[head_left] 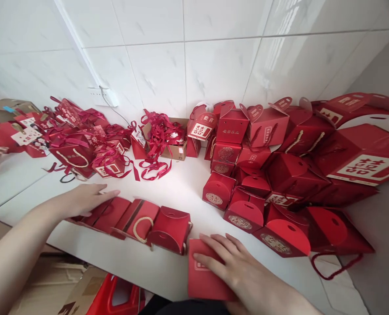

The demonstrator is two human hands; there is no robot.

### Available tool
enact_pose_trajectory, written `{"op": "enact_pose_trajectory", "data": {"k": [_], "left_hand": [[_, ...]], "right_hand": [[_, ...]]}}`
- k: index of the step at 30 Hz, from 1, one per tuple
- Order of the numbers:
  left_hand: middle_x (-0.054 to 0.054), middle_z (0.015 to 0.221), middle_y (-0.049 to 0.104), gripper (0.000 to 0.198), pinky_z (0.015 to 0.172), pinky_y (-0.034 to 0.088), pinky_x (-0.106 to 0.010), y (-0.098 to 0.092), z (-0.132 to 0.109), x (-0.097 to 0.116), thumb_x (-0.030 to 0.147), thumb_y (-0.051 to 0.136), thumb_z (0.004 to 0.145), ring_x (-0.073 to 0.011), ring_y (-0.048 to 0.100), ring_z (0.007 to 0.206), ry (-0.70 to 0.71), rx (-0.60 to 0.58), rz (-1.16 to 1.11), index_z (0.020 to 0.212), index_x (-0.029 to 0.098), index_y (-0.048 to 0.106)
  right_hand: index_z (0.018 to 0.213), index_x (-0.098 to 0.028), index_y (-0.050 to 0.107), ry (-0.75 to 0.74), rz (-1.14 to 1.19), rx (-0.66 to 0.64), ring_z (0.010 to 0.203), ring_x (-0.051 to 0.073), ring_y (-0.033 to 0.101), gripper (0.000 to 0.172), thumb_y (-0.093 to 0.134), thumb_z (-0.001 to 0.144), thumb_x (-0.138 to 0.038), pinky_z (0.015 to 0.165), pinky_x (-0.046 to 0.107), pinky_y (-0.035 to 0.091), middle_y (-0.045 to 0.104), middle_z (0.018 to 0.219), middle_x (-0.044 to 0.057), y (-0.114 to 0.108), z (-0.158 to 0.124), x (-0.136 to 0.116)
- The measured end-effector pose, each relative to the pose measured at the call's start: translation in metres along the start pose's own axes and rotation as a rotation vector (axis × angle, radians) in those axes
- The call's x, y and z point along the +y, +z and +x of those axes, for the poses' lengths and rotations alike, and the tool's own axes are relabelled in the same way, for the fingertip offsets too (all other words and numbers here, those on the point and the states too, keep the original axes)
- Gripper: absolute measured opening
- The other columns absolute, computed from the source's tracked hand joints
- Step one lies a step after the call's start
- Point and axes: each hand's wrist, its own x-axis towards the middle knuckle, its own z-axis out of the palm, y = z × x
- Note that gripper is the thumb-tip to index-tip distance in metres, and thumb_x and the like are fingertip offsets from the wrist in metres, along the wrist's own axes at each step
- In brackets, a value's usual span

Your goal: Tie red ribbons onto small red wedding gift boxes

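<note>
My left hand (88,197) lies flat, fingers stretched out, on the left end of a row of flattened red gift boxes (133,221) on the white table (177,188). My right hand (233,262) rests palm down with fingers spread on a flat red box (199,280) at the table's near edge. A folded box with a rounded flap (170,229) sits between the two hands. A cream rope handle (141,227) lies on the row.
A heap of assembled red boxes (273,175) fills the right side against the tiled wall. Red ribbons and a cardboard box (168,140) sit at the back centre. More red boxes with ribbons (79,144) crowd the left. A red stool (118,297) stands below the table.
</note>
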Motion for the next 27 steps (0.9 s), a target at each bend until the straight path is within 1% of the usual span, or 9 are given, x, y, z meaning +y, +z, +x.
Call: {"op": "enact_pose_trajectory", "data": {"k": [3, 6, 9, 12, 15, 18, 21, 24, 27], "left_hand": [[-0.01, 0.119, 0.067, 0.061, 0.072, 0.056, -0.031, 0.005, -0.013, 0.033, 0.069, 0.05, 0.074, -0.0313, 0.064, 0.107, 0.098, -0.24, -0.01, 0.104, 0.021, 0.072], [-0.005, 0.119, 0.068, 0.061, 0.074, 0.055, -0.028, 0.003, -0.019, 0.048, 0.071, 0.046, 0.074, -0.0289, 0.064, 0.108, 0.202, -0.276, -0.054, 0.106, 0.026, 0.073], [-0.003, 0.116, 0.069, 0.062, 0.079, 0.055, -0.029, -0.003, -0.021, 0.045, 0.072, 0.049, 0.074, -0.0275, 0.066, 0.101, 0.208, -0.269, -0.051, 0.111, 0.027, 0.071], [-0.001, 0.12, 0.068, 0.066, 0.089, 0.051, -0.032, -0.01, -0.013, 0.022, 0.073, 0.049, 0.076, -0.0262, 0.065, 0.101, 0.141, -0.08, -0.027, 0.121, 0.028, 0.065], [-0.005, 0.134, 0.061, 0.073, 0.098, 0.046, -0.037, -0.015, 0.005, -0.018, 0.074, 0.047, 0.077, -0.0293, 0.061, 0.111, 0.014, 0.139, -0.015, 0.129, 0.024, 0.058], [-0.016, 0.147, 0.048, 0.101, 0.099, 0.044, -0.041, -0.013, 0.023, -0.059, 0.077, 0.055, 0.07, -0.0361, 0.053, 0.124, -0.08, 0.09, -0.031, 0.148, 0.016, 0.035], [-0.015, 0.14, 0.055, 0.111, 0.095, 0.047, -0.037, -0.008, 0.03, -0.079, 0.077, 0.059, 0.068, -0.0333, 0.057, 0.121, -0.143, 0.044, -0.07, 0.153, 0.018, 0.021], [-0.01, 0.127, 0.065, 0.1, 0.09, 0.048, -0.031, -0.005, 0.028, -0.08, 0.076, 0.06, 0.068, -0.0286, 0.063, 0.111, -0.159, 0.011, -0.054, 0.148, 0.022, 0.034], [-0.007, 0.131, 0.063, 0.088, 0.093, 0.046, -0.033, -0.004, 0.025, -0.079, 0.076, 0.06, 0.067, -0.0289, 0.065, 0.106, -0.1, 0.101, 0.065, 0.138, 0.026, 0.05]], "right_hand": [[0.15, -0.032, 0.036, 0.137, -0.064, 0.032, 0.14, 0.043, 0.03, 0.097, 0.058, 0.06, -0.006, 0.106, 0.066, 0.038, 0.026, 0.158, 0.011, 0.004, -0.03, 0.012], [0.15, -0.031, 0.037, 0.17, -0.116, 0.114, 0.139, 0.043, 0.032, 0.094, 0.057, 0.062, -0.009, 0.104, 0.065, 0.041, 0.027, 0.157, 0.011, 0.014, -0.047, 0.024], [0.151, -0.033, 0.035, 0.159, -0.166, 0.197, 0.14, 0.041, 0.033, 0.092, 0.057, 0.064, -0.01, 0.104, 0.064, 0.043, 0.027, 0.157, 0.009, 0.02, -0.057, 0.032], [0.151, -0.032, 0.035, 0.161, -0.206, 0.261, 0.139, 0.039, 0.035, 0.087, 0.057, 0.069, -0.012, 0.102, 0.062, 0.046, 0.027, 0.157, 0.009, 0.02, -0.061, 0.036], [0.151, -0.028, 0.035, 0.171, -0.226, 0.305, 0.14, 0.036, 0.036, 0.08, 0.057, 0.076, -0.015, 0.104, 0.059, 0.047, 0.029, 0.156, 0.011, 0.02, -0.059, 0.04], [0.148, -0.025, 0.041, 0.167, -0.261, 0.318, 0.14, 0.033, 0.037, 0.072, 0.053, 0.079, -0.009, 0.105, 0.057, 0.046, 0.034, 0.154, 0.01, 0.022, -0.053, 0.044], [0.145, -0.022, 0.047, 0.149, -0.294, 0.335, 0.138, 0.034, 0.04, 0.066, 0.05, 0.081, -0.006, 0.102, 0.057, 0.049, 0.039, 0.152, 0.012, 0.022, -0.046, 0.046], [0.143, -0.024, 0.049, 0.123, -0.284, 0.378, 0.133, 0.033, 0.047, 0.057, 0.053, 0.087, -0.016, 0.1, 0.054, 0.053, 0.044, 0.149, 0.01, 0.01, -0.048, 0.043], [0.136, -0.032, 0.054, 0.125, -0.242, 0.505, 0.122, 0.026, 0.058, 0.041, 0.051, 0.096, -0.034, 0.093, 0.039, 0.059, 0.053, 0.142, 0.004, -0.016, -0.069, 0.04]]}}
